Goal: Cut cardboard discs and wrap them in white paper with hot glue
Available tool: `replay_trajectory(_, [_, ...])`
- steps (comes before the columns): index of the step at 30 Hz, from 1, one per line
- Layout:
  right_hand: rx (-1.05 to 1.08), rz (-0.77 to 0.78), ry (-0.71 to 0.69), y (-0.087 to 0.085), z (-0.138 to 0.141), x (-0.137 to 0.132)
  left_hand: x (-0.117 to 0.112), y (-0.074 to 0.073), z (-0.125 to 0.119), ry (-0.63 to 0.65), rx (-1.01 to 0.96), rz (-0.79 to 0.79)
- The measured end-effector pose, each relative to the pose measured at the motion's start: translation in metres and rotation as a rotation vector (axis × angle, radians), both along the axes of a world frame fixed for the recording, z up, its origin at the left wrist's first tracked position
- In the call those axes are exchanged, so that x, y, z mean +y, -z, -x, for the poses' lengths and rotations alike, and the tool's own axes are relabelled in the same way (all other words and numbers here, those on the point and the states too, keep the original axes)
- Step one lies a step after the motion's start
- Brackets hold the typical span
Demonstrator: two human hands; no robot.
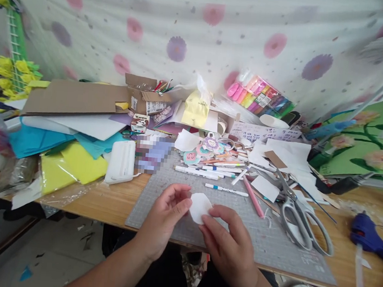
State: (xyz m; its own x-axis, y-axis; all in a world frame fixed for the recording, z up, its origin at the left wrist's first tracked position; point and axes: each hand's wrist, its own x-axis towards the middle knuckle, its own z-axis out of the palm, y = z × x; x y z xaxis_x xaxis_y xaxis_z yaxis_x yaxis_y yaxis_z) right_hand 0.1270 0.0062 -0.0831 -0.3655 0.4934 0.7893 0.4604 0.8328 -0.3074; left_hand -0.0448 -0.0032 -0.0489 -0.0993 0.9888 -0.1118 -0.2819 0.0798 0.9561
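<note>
Between both hands is a small, roughly round white paper piece, held above the front of the grey cutting mat. My left hand pinches its left edge, thumb on top. My right hand grips its right and lower edge between thumb and fingers. Just beyond the hands, a white marker with a blue band lies on the mat. To the right rests a pair of large grey-handled scissors, and a pink stick lies left of them.
Several markers, paper scraps and decorated cutouts crowd the mat's back. A white power bank and yellow sheets sit left. A blue glue gun lies at the right. Behind stand a cardboard box and a colourful clay pack.
</note>
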Motion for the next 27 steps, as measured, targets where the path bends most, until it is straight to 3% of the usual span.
replay_trajectory(8, [-0.093, 0.027, -0.100, -0.010, 0.019, 0.014, 0.019, -0.006, 0.034, 0.090, 0.149, 0.010])
replay_trajectory(23, [-0.067, 0.001, -0.130, -0.015, 0.041, 0.028, 0.028, -0.005, 0.060, 0.120, 0.224, 0.047])
replay_trajectory(27, [0.019, 0.125, -0.057, -0.017, 0.036, 0.040, 0.041, -0.007, 0.069, -0.047, 0.217, 0.022])
